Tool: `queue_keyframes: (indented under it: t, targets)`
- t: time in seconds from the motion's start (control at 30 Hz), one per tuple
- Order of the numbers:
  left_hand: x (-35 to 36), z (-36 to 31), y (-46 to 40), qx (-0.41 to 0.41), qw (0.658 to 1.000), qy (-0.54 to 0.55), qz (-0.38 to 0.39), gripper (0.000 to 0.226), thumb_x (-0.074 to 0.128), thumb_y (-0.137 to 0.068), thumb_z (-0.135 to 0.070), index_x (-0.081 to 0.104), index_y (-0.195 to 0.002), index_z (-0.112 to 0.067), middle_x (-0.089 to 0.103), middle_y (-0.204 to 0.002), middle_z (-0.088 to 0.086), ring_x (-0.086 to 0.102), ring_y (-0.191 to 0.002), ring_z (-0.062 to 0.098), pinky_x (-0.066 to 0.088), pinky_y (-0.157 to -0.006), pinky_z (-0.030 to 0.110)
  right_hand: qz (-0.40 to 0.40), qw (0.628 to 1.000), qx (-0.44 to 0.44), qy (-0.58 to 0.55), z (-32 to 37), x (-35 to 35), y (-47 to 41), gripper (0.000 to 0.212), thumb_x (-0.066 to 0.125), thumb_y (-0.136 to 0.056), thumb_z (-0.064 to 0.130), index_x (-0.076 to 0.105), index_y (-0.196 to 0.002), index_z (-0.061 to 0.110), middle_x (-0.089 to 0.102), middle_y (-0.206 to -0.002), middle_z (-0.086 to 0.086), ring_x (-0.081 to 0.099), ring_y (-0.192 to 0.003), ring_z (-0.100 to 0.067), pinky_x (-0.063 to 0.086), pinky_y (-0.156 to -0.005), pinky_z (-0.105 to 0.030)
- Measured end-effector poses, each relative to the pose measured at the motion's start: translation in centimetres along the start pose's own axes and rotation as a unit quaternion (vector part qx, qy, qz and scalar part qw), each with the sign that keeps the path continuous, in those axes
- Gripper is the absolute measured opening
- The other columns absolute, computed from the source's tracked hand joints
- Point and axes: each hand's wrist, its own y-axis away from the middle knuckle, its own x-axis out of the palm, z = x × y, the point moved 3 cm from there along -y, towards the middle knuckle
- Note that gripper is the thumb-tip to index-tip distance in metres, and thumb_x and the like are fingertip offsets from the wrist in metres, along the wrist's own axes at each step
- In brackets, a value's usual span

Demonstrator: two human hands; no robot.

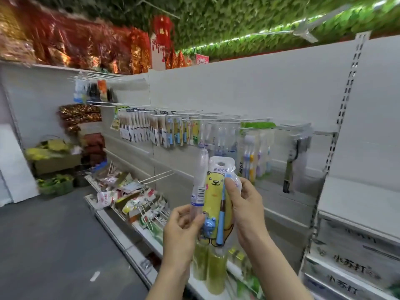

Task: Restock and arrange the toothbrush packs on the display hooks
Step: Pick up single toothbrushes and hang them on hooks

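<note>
Toothbrush packs [218,204] held, aisle floor [54,245] left

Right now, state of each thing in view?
left hand: grips clear toothbrush pack, upright
right hand: holds yellow bear toothbrush pack, off hook
upper display hooks: loaded with toothbrush packs
lower white hook: bare
packs on bottom shelf: lying loose, jumbled

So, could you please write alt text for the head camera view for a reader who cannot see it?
Two hands hold toothbrush packs before a store shelf: the right hand grips a yellow bear pack, the left hand a clear pack. Behind them, a row of hanging packs fills the display hooks.
</note>
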Motion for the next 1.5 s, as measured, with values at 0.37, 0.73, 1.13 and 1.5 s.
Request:
queue_keyframes:
  t: [0.37, 0.73, 1.13, 1.5]
  targets:
    - [-6.4, 1.1, -19.8, -0.015, 0.999, 0.021, 0.027, 0.025, 0.072, -0.085, -0.004, 0.063, -0.105, -0.017, 0.076, -0.095, -0.003, 0.072, -0.09, 0.009, 0.054, -0.079, 0.028, -0.017, 0.999, -0.019, 0.025, -7.7, 12.7, -13.9, 0.008, 0.073, -0.089, 0.019, 0.072, -0.093, 0.012, 0.077, -0.09, -0.011, 0.073, -0.082, -0.023, 0.061, -0.077, -0.044]
    - [-12.0, 0.8, -38.4, -0.042, 0.987, -0.003, 0.153, 0.022, 0.073, -0.086, -0.01, 0.066, -0.1, -0.025, 0.073, -0.099, -0.004, 0.066, -0.096, 0.011, 0.048, -0.078, 0.022, -0.157, 0.985, -0.054, 0.054, -12.3, 21.8, -23.9, 0.022, 0.074, -0.088, 0.02, 0.069, -0.106, 0.009, 0.078, -0.095, -0.011, 0.074, -0.093, -0.034, 0.061, -0.082, -0.049]
    - [-15.8, 1.3, -49.6, -0.047, 0.988, 0.006, 0.149, 0.026, 0.076, -0.083, -0.007, 0.068, -0.103, -0.02, 0.074, -0.098, -0.001, 0.068, -0.095, 0.014, 0.05, -0.077, 0.025, -0.098, 0.989, -0.065, 0.087, -16.0, 30.4, -33.1, 0.019, 0.075, -0.088, 0.016, 0.069, -0.105, 0.011, 0.078, -0.094, -0.004, 0.076, -0.086, -0.019, 0.06, -0.069, -0.03]
    - [-17.7, 1.4, -56.5, -0.056, 0.987, -0.006, 0.153, 0.026, 0.073, -0.083, -0.001, 0.067, -0.103, -0.016, 0.075, -0.095, 0.001, 0.069, -0.088, 0.015, 0.05, -0.075, 0.026, -0.058, 0.989, -0.071, 0.115, -18.6, 37.0, -40.4, 0.022, 0.077, -0.087, 0.022, 0.071, -0.106, 0.013, 0.078, -0.097, -0.004, 0.075, -0.089, -0.02, 0.061, -0.079, -0.035]
